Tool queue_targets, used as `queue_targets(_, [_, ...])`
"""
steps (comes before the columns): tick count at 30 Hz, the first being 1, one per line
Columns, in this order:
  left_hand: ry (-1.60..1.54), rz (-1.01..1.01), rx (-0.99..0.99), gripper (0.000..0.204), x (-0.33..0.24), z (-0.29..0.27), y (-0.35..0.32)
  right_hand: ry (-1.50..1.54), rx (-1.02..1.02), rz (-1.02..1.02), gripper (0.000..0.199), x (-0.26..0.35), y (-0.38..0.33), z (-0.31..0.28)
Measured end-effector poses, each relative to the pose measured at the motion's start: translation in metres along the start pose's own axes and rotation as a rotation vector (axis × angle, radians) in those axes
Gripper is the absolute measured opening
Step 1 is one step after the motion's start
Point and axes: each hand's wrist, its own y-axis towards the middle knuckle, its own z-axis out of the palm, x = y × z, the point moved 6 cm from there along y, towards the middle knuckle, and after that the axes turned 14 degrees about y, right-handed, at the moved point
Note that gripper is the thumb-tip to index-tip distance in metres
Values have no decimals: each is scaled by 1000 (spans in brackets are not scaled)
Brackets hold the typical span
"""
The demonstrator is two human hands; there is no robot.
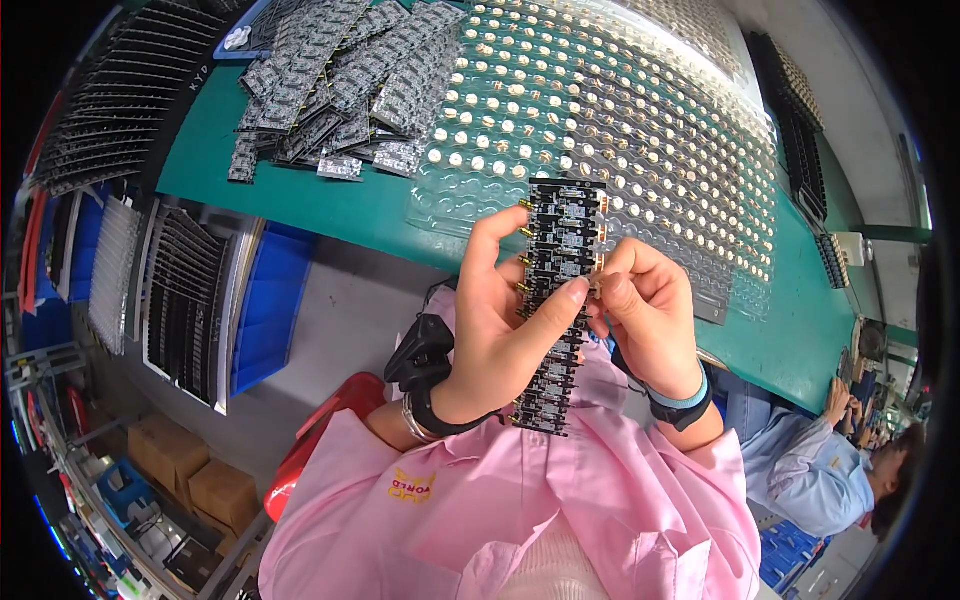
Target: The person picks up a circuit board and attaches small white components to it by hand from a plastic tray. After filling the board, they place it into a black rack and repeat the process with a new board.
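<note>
A long black circuit board panel (566, 225), divided into several small boards, stands out in front of my chest. My left hand (495, 345) is closed around it, fingers behind and thumb across the front. Small gold-coloured parts stick out along its left edge. At the right edge my right hand (650, 310) pinches with thumb and forefinger next to the left thumb tip. What lies between those fingertips is small and mostly hidden. Beyond the panel, clear plastic trays (455, 205) hold rows of small round white parts on the green table (350, 225).
A heap of similar circuit board panels (335, 85) lies at the back left of the table. To the left stand racks of black panels (185, 290) and a blue bin (270, 300). A red stool (330, 425) is near my left arm. A co-worker's blue sleeve (810, 470) shows at right.
</note>
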Motion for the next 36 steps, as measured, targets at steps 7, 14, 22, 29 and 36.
queue_targets(7, [25, 0, -24, 51, 3, 0, 1, -38, 31, -30, 12, -2, 2, -2])
queue_targets(14, [-31, -220, -39, 51, 18, -2, 2, -403, -172, -296, 14, 55, -26, -43])
queue_targets(22, [85, -229, -80, 46, 20, 11, 6, -1110, -944, -396, 25, 114, -113, -194])
queue_targets(29, [191, -226, -101, 45, 27, 23, 13, -923, -959, -287, 24, 108, -137, -204])
queue_targets(36, [165, -214, -63, 48, 28, 25, 18, -1246, -949, -172, 18, 130, -140, -204])
